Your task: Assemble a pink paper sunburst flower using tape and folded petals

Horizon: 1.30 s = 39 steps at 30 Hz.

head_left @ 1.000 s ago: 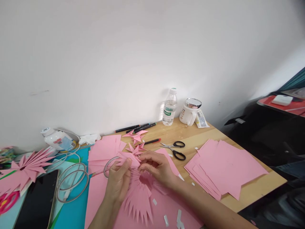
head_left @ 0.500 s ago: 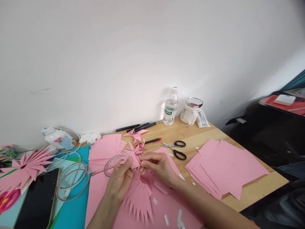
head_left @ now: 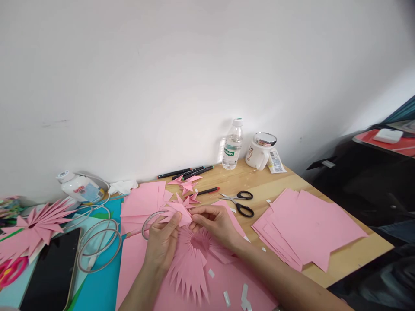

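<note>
A pink paper fan-shaped flower (head_left: 191, 263) of pointed folded petals lies on pink sheets on the wooden table (head_left: 353, 255). My left hand (head_left: 161, 245) rests on its left side, thumb and fingers pinched on a folded pink petal piece (head_left: 177, 212) at the flower's top. My right hand (head_left: 215, 225) pinches the same petal piece from the right, fingers curled. A metal ring (head_left: 149, 224) lies partly under the left fingers.
Scissors (head_left: 239, 203), a red-capped pen (head_left: 207, 191), black markers (head_left: 184, 173), a water bottle (head_left: 231, 145) and a white mug (head_left: 258, 152) stand behind. A pink paper stack (head_left: 308, 226) lies right. Wire rings (head_left: 97, 244), a phone (head_left: 52, 272), a finished pink flower (head_left: 32, 226) lie left.
Both hands have shifted slightly upward on the flower, still pinching the folded petal piece; the flower's centre shows more below the right hand.
</note>
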### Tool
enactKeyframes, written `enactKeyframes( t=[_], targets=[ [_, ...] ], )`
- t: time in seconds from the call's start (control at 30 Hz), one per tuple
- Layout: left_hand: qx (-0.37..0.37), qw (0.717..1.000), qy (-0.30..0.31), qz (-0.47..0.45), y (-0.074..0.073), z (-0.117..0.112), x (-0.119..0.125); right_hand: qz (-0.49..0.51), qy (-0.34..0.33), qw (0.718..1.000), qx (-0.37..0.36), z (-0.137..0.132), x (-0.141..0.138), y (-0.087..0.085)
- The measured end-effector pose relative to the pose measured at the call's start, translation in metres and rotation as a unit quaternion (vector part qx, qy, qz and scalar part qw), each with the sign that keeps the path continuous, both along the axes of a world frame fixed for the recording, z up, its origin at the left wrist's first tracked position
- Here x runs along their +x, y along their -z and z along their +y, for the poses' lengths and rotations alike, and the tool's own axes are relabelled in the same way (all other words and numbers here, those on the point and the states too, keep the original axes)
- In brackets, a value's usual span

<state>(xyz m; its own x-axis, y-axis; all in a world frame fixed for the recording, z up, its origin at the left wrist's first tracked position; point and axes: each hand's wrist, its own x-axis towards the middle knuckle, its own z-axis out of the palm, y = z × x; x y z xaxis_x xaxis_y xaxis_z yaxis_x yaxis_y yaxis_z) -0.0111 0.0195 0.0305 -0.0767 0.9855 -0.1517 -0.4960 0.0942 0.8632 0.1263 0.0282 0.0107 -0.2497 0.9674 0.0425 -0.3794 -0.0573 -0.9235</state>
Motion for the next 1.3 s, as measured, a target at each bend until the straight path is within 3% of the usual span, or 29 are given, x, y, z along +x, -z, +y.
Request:
enactKeyframes(
  t=[0.1,0.17,0.27,0.37,0.53,0.63,0.87,1.13,1.3],
  targets=[
    [0.009,0.999,-0.027,0.042,-0.001,-0.001,0.001,-0.048,0.031,0.998,0.038,-0.001,-0.001,0.001],
    [0.013,0.993,-0.060,0.105,-0.001,-0.003,0.001,-0.114,0.077,0.985,0.101,-0.002,0.000,0.001],
    [0.051,0.965,-0.098,0.240,0.000,-0.005,0.000,-0.228,0.153,0.935,0.225,-0.004,0.001,0.003],
    [0.112,0.932,-0.092,0.333,-0.002,-0.007,0.000,-0.301,0.193,0.877,0.320,-0.004,0.002,0.005],
    [0.162,0.910,-0.089,0.371,-0.005,-0.009,0.003,-0.376,0.229,0.805,0.398,-0.006,0.001,0.009],
    [0.166,0.906,-0.090,0.380,-0.007,-0.009,0.005,-0.410,0.236,0.777,0.415,-0.007,0.000,0.010],
    [0.153,0.898,-0.086,0.403,-0.004,-0.010,0.005,-0.416,0.228,0.788,0.393,-0.007,-0.003,0.009],
    [0.198,0.875,-0.096,0.432,-0.002,-0.008,0.003,-0.393,0.250,0.794,0.390,-0.005,-0.003,0.013],
    [0.180,0.883,-0.093,0.424,-0.001,-0.008,0.001,-0.365,0.259,0.808,0.384,-0.005,-0.003,0.013]
  ],
)
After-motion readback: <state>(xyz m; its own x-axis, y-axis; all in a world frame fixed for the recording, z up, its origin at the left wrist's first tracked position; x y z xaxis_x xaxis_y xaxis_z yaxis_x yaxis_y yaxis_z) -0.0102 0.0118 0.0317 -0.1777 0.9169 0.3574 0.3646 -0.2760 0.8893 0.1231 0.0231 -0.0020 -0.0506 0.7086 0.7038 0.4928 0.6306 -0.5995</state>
